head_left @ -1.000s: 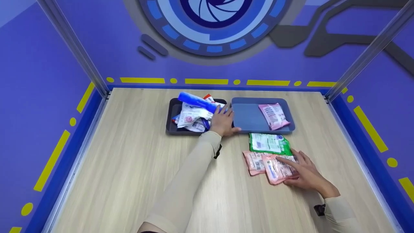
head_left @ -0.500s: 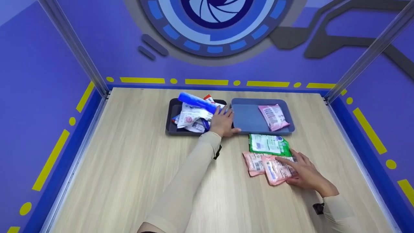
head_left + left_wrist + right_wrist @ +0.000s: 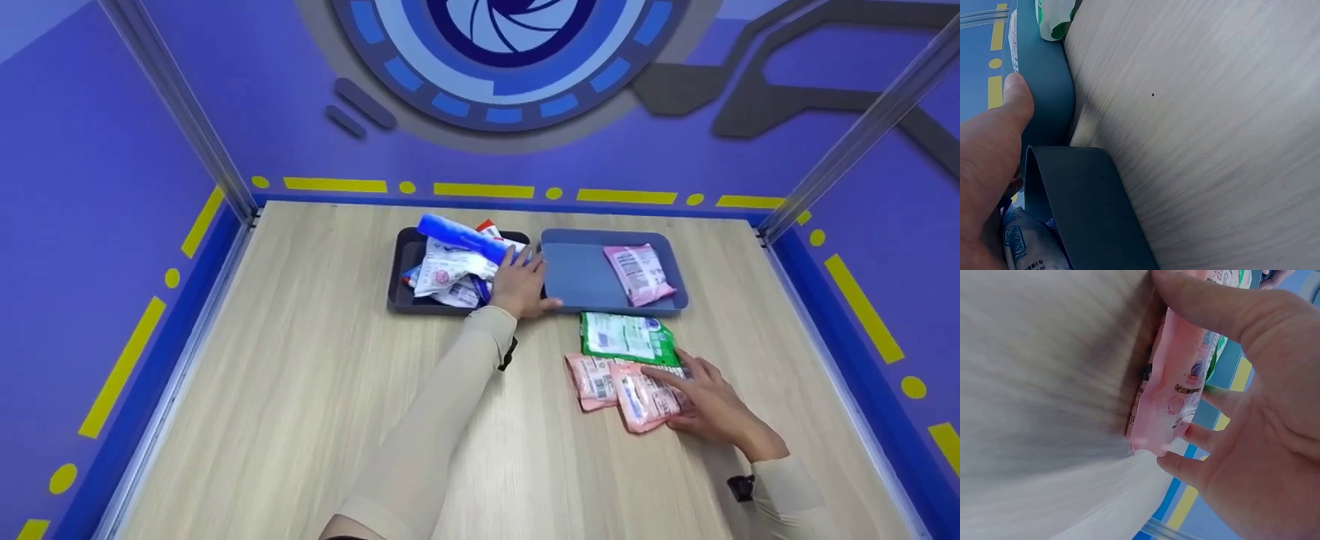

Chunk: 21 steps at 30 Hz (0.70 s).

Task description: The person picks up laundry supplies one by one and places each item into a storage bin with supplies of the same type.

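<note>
My left hand point(image 3: 517, 286) rests on the right end of a long blue tube-shaped pack point(image 3: 459, 235), fingers straight and thumb spread toward the neighbouring tray. That pack lies over white packets point(image 3: 442, 271) in the dark grey tray point(image 3: 395, 285). On the table at right, my right hand point(image 3: 709, 405) lies over the right end of a pink packet point(image 3: 643, 405). In the right wrist view, its thumb is along one edge of the pink packet point(image 3: 1165, 391) and its spread fingers touch the other side. Another pink packet point(image 3: 591, 384) lies partly beneath it.
A blue-grey tray point(image 3: 574, 274) stands right of the dark one, with a pink-and-white packet point(image 3: 641, 274) at its right side. A green-and-white packet point(image 3: 624, 336) lies just in front of that tray. Blue walls point(image 3: 225, 154) border the wooden table point(image 3: 322, 375).
The head view shifts slightly. Both hands, the packets and the trays keep their places.
</note>
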Tool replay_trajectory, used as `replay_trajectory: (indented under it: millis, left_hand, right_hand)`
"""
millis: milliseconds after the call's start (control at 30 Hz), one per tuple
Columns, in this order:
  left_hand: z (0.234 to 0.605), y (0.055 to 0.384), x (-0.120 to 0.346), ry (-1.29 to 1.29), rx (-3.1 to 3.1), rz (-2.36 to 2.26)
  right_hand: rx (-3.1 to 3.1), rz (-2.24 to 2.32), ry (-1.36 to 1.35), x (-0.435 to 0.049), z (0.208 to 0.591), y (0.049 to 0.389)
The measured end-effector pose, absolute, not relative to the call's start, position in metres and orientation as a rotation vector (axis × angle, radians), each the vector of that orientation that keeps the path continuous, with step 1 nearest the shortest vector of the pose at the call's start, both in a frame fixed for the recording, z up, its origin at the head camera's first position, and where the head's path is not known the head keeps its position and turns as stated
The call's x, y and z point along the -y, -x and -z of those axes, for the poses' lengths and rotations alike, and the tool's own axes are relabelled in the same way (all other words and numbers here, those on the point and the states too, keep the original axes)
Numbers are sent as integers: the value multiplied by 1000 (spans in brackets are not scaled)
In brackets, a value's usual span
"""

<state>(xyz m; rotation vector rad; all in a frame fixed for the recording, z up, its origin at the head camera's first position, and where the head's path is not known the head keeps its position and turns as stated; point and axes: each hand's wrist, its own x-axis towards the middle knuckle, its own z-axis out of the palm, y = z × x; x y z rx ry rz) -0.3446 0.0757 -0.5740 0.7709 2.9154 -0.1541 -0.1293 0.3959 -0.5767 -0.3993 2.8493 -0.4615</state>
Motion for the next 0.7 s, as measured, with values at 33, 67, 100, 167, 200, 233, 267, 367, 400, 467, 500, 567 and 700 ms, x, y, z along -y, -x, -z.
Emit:
replay_trajectory:
  millis: [33,67,100,167,200,233,267,367,400,467,500,567,700]
  left_hand:
    - [573,345,-76,-774,-2916,150]
    - [573,345,-76,-775,-2915,147]
    - [573,345,-76,-775,-2912,147]
    - [572,345,-76,-772,-2904,148]
    - [572,345,-77,-771,-2901,148]
    - [573,345,-77,-771,-2900,150]
    - [573,345,-77,-772,-2898,147]
    - [574,346,-77,-775,-2896,142]
    - [574,346,-77,-774,-2898,142]
    - [573,346,-77,-773,-2900,130]
    - [573,346,-77,-771,-2900,128]
    - [573,345,-77,-769,-2904,130]
    - [574,347,-77,-769,-2902,152]
  right_hand:
    - [-2852,461,404,-396,576,130]
    - [-2855,462,410,-396,576,130]
    - [-2859,463,418,-397,576,130]
    - [-2868,455,436,-397,575,130]
    - [-2873,449,445,-397,575,130]
    - [-2876,449,447,-398,575,129]
    - [-2880,447,449,-398,576,129]
    - [-2887,440,448,-397,576,129]
    - [-2886,436,446,-397,577,129]
    - [-2888,431,444,-397,577,129]
    - [-2886,426,440,-397,577,130]
    - [-2883,419,430,-397,578,130]
    - [-2881,414,416,-396,578,130]
